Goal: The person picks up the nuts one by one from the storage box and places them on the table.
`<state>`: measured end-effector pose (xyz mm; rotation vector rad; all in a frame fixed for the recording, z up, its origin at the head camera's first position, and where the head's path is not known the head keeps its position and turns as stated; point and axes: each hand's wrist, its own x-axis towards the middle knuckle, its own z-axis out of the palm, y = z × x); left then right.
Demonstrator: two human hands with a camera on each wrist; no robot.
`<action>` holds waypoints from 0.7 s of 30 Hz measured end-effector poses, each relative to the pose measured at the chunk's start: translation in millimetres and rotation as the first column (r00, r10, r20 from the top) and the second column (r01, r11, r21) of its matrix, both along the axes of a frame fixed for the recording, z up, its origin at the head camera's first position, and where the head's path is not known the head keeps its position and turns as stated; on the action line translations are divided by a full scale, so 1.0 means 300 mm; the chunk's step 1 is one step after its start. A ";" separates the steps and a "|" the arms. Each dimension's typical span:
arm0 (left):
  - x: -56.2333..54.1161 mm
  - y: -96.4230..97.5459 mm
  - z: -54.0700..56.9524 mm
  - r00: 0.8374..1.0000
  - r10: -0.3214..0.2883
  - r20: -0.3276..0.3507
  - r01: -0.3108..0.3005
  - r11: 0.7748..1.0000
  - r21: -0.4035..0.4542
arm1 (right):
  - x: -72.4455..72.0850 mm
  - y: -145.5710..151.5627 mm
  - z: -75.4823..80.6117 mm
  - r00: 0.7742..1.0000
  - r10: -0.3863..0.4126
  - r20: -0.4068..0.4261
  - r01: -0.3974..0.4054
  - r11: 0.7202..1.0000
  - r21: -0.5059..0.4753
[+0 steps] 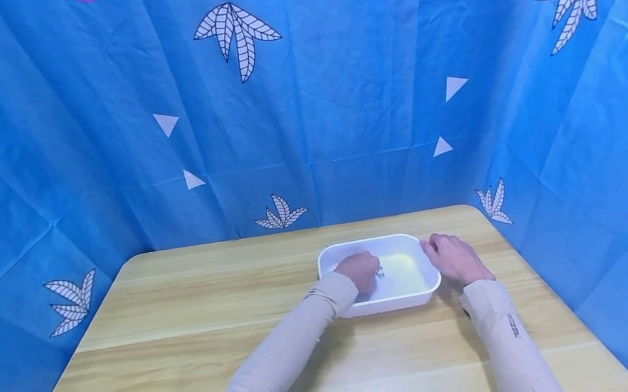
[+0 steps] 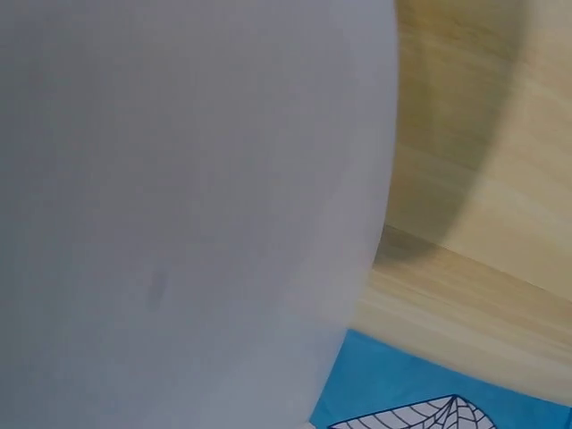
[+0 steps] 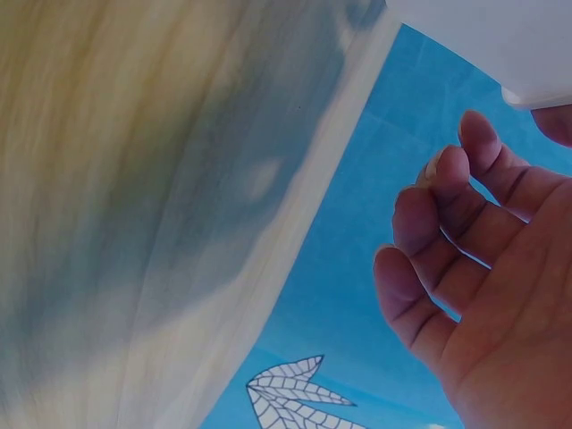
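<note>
A white rectangular plastic basin (image 1: 405,302) stands on the table in the head view. My left hand (image 1: 359,271) is down inside its left half, fingers curled in. At those fingers a small shiny silvery thing (image 1: 380,272) sticks out, most of it hidden by the hand. My right hand (image 1: 454,257) is at the basin's right end, its thumb at the rim. In the right wrist view the fingers (image 3: 420,223) are loosely bent and apart from the basin, while the thumb (image 3: 556,125) lies right at the rim. The left wrist view shows mostly the basin's pale wall (image 2: 197,197).
The wooden table (image 1: 190,344) has rounded far corners. Blue curtains (image 1: 359,84) with printed leaves and triangles hang behind it and along both sides. The basin stands near the table's far right part.
</note>
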<state>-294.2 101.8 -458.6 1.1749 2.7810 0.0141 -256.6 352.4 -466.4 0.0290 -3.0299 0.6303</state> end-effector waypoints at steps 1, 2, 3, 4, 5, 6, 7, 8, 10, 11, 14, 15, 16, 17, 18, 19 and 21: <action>-0.001 -0.002 0.002 1.000 0.004 0.009 -0.004 1.000 0.003 | 0.000 0.000 0.001 1.000 0.001 0.001 -0.001 1.000 -0.001; -0.001 -0.003 0.003 1.000 0.007 0.017 -0.007 1.000 0.006 | 0.001 0.000 0.002 1.000 0.000 0.002 0.000 1.000 -0.002; -0.002 -0.005 0.004 1.000 0.010 0.024 -0.010 1.000 0.010 | 0.001 0.000 0.003 1.000 0.000 0.003 0.000 1.000 -0.002; -0.003 -0.006 0.005 0.999 0.012 0.029 -0.012 1.000 0.014 | 0.001 0.001 0.004 1.000 0.000 0.004 0.000 1.000 -0.003; -0.004 -0.006 0.005 0.999 0.013 0.034 -0.013 1.000 0.015 | 0.000 0.000 0.005 1.000 0.000 0.005 0.000 1.000 -0.003; -0.005 -0.007 0.004 0.999 0.011 0.039 -0.012 1.000 0.016 | 0.000 0.000 0.006 1.000 0.001 0.007 -0.001 1.000 -0.003; -0.005 -0.006 0.004 0.999 0.011 0.043 -0.012 1.000 0.020 | 0.001 0.000 0.007 1.000 0.003 0.008 -0.003 1.000 -0.003; -0.006 -0.006 0.004 0.999 0.010 0.046 -0.011 1.000 0.022 | 0.001 0.000 0.008 1.000 0.003 0.008 -0.003 1.000 -0.004; -0.006 -0.004 0.005 0.999 0.006 0.053 -0.007 1.000 0.028 | 0.003 0.000 0.009 1.000 0.004 0.011 -0.003 1.000 -0.006; -0.007 -0.004 0.005 0.998 0.004 0.059 -0.006 1.000 0.031 | 0.003 0.000 0.009 1.000 0.004 0.011 -0.004 1.000 -0.007; -0.009 -0.002 0.003 0.998 -0.006 0.067 0.002 0.999 0.047 | 0.002 0.001 0.008 1.000 0.003 0.014 -0.003 1.000 -0.008; -0.010 -0.002 0.000 0.997 -0.004 0.074 0.000 0.999 0.053 | 0.002 0.001 0.008 1.000 0.003 0.015 -0.003 1.000 -0.009; -0.012 -0.002 -0.002 0.997 0.001 0.083 -0.005 0.998 0.059 | 0.001 0.000 0.008 1.000 0.004 0.017 -0.004 1.000 -0.011; -0.014 -0.002 -0.005 0.996 0.003 0.090 -0.009 0.998 0.065 | 0.000 -0.001 0.009 1.000 0.004 0.018 -0.003 1.000 -0.013; -0.015 -0.003 -0.007 0.995 0.008 0.096 -0.015 0.997 0.071 | 0.001 -0.002 0.010 1.000 0.002 0.018 -0.001 1.000 -0.015; -0.017 -0.003 -0.010 0.994 0.016 0.106 -0.024 0.997 0.075 | 0.001 -0.003 0.010 1.000 0.001 0.017 -0.001 1.000 -0.016; -0.016 -0.004 -0.009 0.993 0.032 0.117 -0.041 0.996 0.077 | 0.003 -0.004 0.011 1.000 0.000 0.015 0.000 1.000 -0.016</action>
